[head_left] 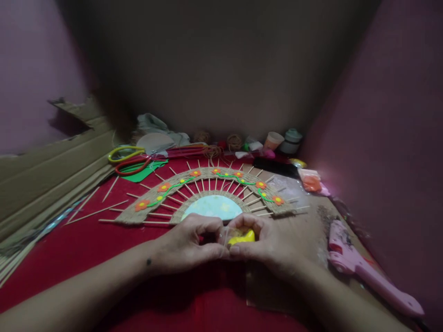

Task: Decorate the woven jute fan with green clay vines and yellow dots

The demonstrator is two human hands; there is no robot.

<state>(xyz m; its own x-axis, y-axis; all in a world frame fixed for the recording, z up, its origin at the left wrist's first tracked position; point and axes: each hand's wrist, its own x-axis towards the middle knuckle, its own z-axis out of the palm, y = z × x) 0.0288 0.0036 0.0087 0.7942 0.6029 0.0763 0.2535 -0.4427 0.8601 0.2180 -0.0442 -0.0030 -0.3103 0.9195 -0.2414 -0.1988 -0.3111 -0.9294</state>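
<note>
My left hand (199, 242) and my right hand (258, 240) meet in front of me over the red table cover (166, 286). Between them is a small clear plastic bag with a bright yellow soft lump, perhaps clay (242, 238), inside. The fingers of my left hand pinch the bag's loose end, while my right hand grips around the yellow part. Just beyond lies a half-round fan-shaped piece of sticks and twine (180, 180), with orange flowers, green vines and a pale blue-green centre (212, 207). My hands hide part of its lower edge.
A pink glue gun (370, 272) lies on cardboard (316, 214) at right. Scissors with yellow and red handles (133, 161) rest on green sheets (143, 173). Loose sticks (97, 212) and cardboard (51, 170) are at left. Twine (234, 141) and a cup (274, 140) stand along the back.
</note>
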